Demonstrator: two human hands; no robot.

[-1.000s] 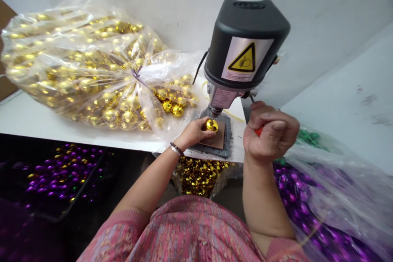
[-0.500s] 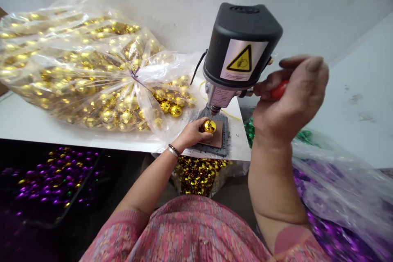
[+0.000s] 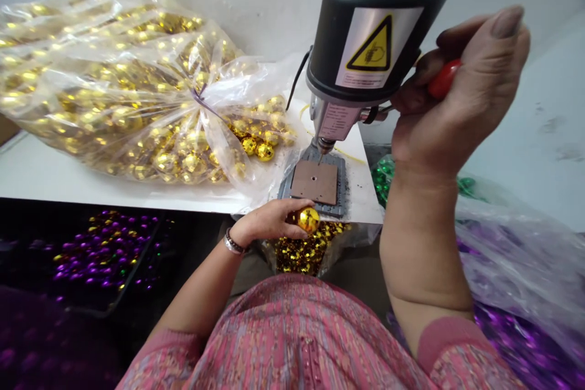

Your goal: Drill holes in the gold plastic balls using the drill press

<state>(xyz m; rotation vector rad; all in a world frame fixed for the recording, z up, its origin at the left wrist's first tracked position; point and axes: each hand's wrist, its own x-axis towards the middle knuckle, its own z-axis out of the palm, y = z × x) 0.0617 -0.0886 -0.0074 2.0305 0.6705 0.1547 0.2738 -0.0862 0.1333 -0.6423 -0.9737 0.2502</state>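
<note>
A shiny gold faceted ball (image 3: 309, 219) is pinched between the thumb and fingers of my left hand (image 3: 278, 218), over the front edge of the table. Behind it stands a small drill press (image 3: 375, 30) with a black housing and a warning label. Its thin bit points down over a brown board (image 3: 320, 186) with a small hole, on the dark metal base (image 3: 342, 192). My right hand (image 3: 461, 85) is raised at the press's right side, its fingers curled round a red knob (image 3: 443, 79) on the lever.
A large clear bag of gold balls (image 3: 114, 97) covers the left of the white table (image 3: 50, 177). Below the front edge hangs a bag of gold pieces (image 3: 301, 253). Purple beads (image 3: 100, 247) lie lower left, green ones (image 3: 382, 175) and bagged purple ones (image 3: 516, 335) right.
My left hand has drawn the gold ball off the brown board toward me, uncovering the board's hole. My right hand, still on the red knob, appears higher and farther right as the view shifted.
</note>
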